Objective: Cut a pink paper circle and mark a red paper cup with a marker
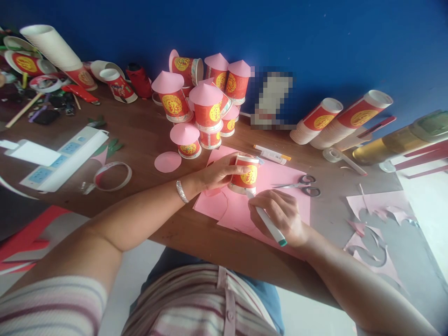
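My left hand (224, 174) is wrapped around a red paper cup (249, 171) with a yellow emblem and a white band along its lower edge. In my right hand (278, 212) is a white marker pen (269, 223) with a green end, its tip at the cup's white band. Beneath both hands lie sheets of pink paper (231, 217). A pair of scissors (308, 185) with dark handles rests on the paper's right side. Just left of the cup, a pink paper disc (168, 162) lies flat on the table.
Several red cups with pink cone tops (206, 105) are grouped at the back. Stacked cups (353, 119) lean at the back right, near a tape roll (332, 154). Pink paper scraps (376, 242) cover the right side. A power strip (66, 158) lies left.
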`<act>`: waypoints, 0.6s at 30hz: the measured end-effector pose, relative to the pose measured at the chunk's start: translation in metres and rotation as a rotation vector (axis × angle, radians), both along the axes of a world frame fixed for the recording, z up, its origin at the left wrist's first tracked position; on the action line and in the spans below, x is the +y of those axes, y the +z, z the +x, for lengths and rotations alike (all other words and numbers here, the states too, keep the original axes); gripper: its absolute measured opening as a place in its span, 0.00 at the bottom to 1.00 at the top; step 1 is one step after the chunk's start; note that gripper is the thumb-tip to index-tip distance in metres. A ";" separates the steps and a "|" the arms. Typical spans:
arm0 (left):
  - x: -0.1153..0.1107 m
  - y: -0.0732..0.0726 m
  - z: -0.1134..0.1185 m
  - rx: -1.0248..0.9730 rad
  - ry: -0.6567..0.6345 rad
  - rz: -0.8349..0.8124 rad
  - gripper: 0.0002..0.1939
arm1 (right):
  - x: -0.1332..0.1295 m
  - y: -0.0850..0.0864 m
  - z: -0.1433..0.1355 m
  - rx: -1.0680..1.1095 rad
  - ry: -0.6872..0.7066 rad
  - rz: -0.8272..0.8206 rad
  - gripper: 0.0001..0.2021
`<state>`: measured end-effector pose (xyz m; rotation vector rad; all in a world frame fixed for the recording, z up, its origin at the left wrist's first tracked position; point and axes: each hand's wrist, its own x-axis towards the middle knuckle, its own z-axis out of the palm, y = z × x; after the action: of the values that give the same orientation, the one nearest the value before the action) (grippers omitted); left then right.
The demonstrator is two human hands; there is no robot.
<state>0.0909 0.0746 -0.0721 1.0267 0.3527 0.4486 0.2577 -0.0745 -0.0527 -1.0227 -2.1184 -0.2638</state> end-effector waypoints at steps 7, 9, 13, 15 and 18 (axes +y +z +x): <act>-0.001 0.001 0.000 0.015 -0.001 0.029 0.24 | 0.000 0.001 0.003 -0.031 -0.007 0.005 0.11; -0.001 0.002 -0.001 0.016 -0.003 0.041 0.25 | 0.000 0.002 0.003 -0.035 -0.005 0.007 0.11; -0.001 0.002 0.000 0.011 -0.003 0.044 0.24 | 0.000 0.001 0.004 -0.036 0.003 0.007 0.11; 0.000 0.001 0.000 0.008 -0.001 0.033 0.24 | 0.000 0.000 0.004 -0.038 0.002 -0.001 0.11; 0.000 -0.001 0.000 0.000 -0.004 0.029 0.25 | 0.000 0.000 0.005 -0.049 -0.003 -0.021 0.11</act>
<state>0.0913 0.0748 -0.0731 1.0550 0.3455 0.4511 0.2623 -0.0744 -0.0525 -1.0420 -2.1675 -0.2709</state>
